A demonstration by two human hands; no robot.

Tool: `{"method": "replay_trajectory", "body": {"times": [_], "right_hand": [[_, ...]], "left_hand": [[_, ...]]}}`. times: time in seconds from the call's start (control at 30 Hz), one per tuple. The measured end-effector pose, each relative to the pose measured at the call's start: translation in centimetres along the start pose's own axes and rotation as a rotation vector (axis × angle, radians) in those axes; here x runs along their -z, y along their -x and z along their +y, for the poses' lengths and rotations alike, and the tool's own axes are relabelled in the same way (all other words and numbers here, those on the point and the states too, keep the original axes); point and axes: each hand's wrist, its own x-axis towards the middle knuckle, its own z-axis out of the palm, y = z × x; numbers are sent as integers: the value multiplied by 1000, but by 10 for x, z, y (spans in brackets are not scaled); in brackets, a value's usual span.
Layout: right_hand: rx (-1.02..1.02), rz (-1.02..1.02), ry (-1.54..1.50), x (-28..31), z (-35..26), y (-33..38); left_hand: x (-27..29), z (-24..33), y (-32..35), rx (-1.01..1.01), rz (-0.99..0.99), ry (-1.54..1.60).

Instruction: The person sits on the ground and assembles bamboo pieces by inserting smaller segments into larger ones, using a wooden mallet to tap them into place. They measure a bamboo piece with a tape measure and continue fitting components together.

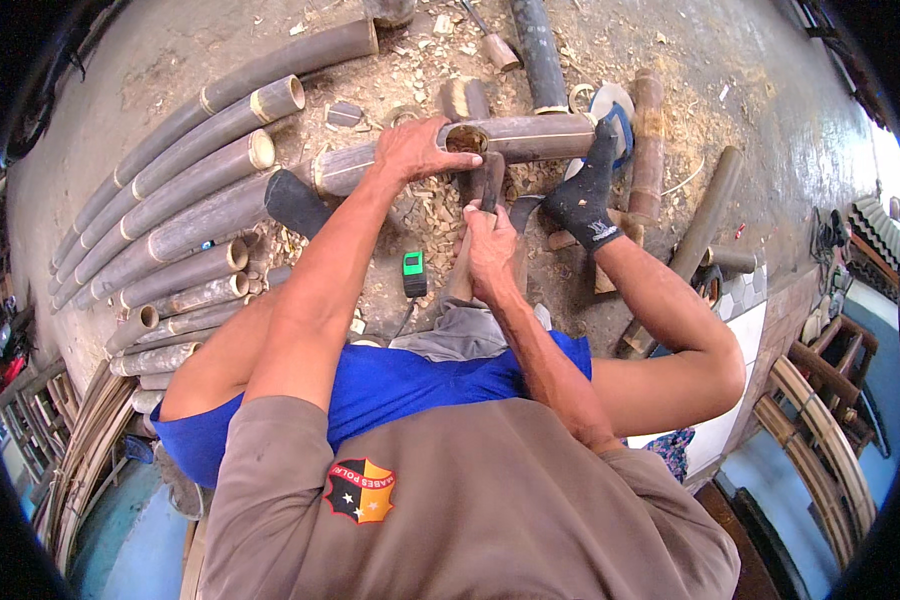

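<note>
A thick bamboo pole (545, 138) lies crosswise before me, with an opening (465, 143) cut in its upper side. My left hand (417, 152) is closed over the pole just left of that opening, its thumb stretched along the near edge. Closed around a wooden-handled tool, my right hand (490, 245) holds its dark metal head (492, 180) upright against the near side of the opening. The tool's exact kind is unclear. My socked right foot (582, 195) presses at the pole's right end; the left foot (295, 203) is near its left part. Another dark curved blade (525, 210) shows beside my right hand.
Several cut bamboo poles (205, 160) lie side by side at the left. A green and black tape measure (414, 273) sits on the floor between my legs. Wood chips (410, 90) cover the floor ahead. More bamboo (708, 210) and a blue-white sandal (615, 112) are at the right.
</note>
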Motion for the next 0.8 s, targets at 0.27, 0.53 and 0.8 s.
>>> {"method": "replay_trajectory", "body": {"times": [0.27,0.53,0.8], "right_hand": [[73,0,89,8,8,-24],[-10,-195,376,51,-48,-44],[62,-428,747,73,-99,-88]], "left_hand": [[-10,13,-1,125,138,-93],[-16,21,-8,224,165,-63],[-17,25,-9,279,251,-28]]}}
